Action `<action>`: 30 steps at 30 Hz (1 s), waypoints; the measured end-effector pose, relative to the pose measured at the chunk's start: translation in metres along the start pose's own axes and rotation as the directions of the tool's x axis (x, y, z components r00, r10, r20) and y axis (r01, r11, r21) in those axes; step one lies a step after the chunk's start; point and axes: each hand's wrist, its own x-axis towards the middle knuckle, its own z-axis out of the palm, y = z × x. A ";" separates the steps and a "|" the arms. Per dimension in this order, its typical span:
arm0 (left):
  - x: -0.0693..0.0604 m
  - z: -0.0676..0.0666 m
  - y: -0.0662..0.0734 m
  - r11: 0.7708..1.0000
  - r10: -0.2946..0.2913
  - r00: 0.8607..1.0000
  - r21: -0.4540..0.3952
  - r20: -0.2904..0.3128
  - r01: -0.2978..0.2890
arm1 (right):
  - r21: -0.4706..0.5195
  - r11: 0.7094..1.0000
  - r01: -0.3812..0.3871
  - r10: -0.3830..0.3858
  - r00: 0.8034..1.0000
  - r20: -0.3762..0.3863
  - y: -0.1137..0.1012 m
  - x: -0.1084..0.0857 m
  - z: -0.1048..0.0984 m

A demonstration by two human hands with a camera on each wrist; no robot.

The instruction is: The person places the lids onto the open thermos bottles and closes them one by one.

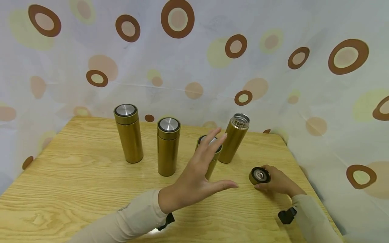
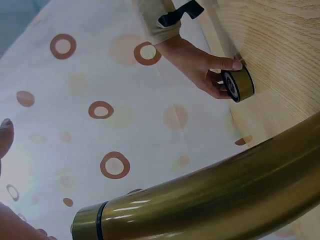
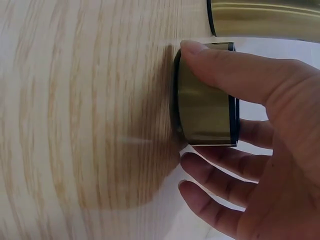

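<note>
In the head view my right hand (image 1: 278, 182) holds a gold flask lid (image 1: 254, 178) at the right of the table, its inner side facing up. The right wrist view shows the thumb on one side of the lid (image 3: 205, 100) and fingers on the other, right at the tabletop. My left hand (image 1: 194, 175) is raised with fingers spread, holding nothing. It partly hides a lidded gold flask (image 1: 213, 163) behind it. Just beyond stands a lidless gold flask (image 1: 231, 143), its steel mouth bare. In the left wrist view a capped flask (image 2: 210, 190) fills the foreground.
Two more gold flasks with silver-topped lids stand upright to the left, one flask (image 1: 167, 155) nearer the middle and another flask (image 1: 131, 140) farther left. The wooden table (image 1: 76, 175) meets a patterned cloth (image 1: 194, 67) behind and at the right.
</note>
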 end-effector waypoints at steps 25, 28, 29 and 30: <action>0.023 0.111 -0.032 0.879 -0.468 0.879 -0.153 -0.093 0.452 | -0.055 0.998 -0.036 0.024 0.978 -0.206 -0.009 -0.048 -0.020; 0.027 0.122 -0.040 0.823 -0.557 0.821 -0.210 -0.124 0.527 | -0.063 0.998 -0.024 0.009 0.975 -0.222 -0.010 -0.049 -0.021; 0.028 0.126 -0.043 0.806 -0.582 0.801 -0.225 -0.136 0.547 | -0.065 0.998 -0.020 0.005 0.974 -0.226 -0.010 -0.049 -0.021; 0.029 0.130 -0.045 0.786 -0.609 0.780 -0.242 -0.146 0.569 | -0.066 0.998 -0.021 0.005 0.974 -0.228 -0.010 -0.050 -0.022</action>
